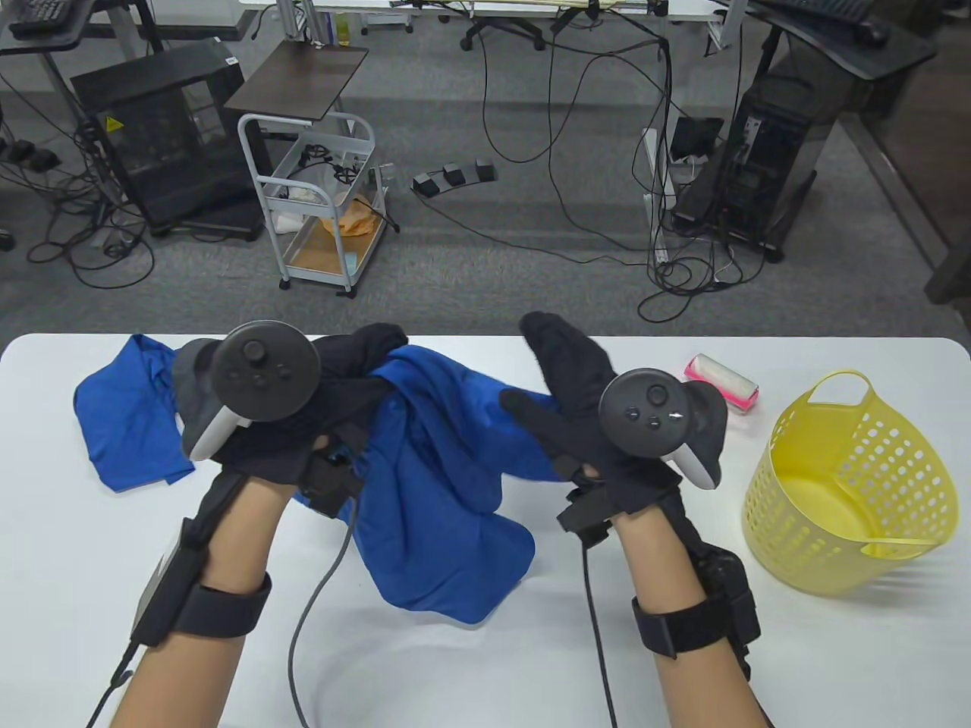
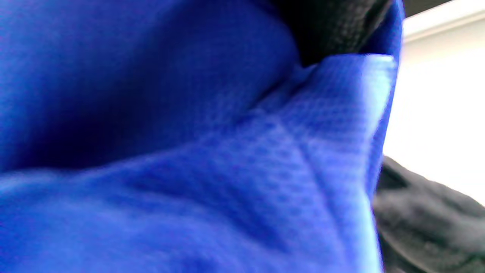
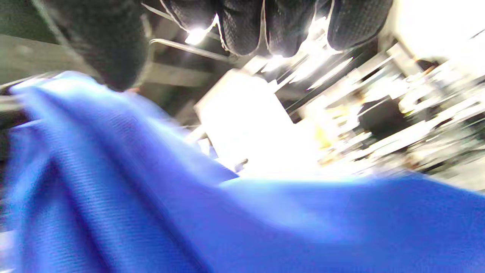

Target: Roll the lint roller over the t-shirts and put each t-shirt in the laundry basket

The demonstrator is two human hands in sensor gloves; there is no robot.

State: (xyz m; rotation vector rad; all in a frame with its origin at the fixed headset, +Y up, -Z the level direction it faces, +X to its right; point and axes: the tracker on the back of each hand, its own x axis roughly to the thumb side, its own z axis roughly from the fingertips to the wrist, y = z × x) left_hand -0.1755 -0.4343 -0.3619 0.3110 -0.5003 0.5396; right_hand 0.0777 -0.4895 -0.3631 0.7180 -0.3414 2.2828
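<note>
Above the table [image 1: 485, 667] you are bunching the blue t-shirt [image 1: 440, 485] in your left hand [image 1: 303, 409], its fingers curled round the cloth, while your right hand [image 1: 584, 394] is hovering flat-fingered just beside it, basket [image 1: 850, 485] waiting right.

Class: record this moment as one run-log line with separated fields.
left hand: grips blue t-shirt, lifted | right hand: open beside it | lint roller: on table | laundry basket: no shirt inside
</note>
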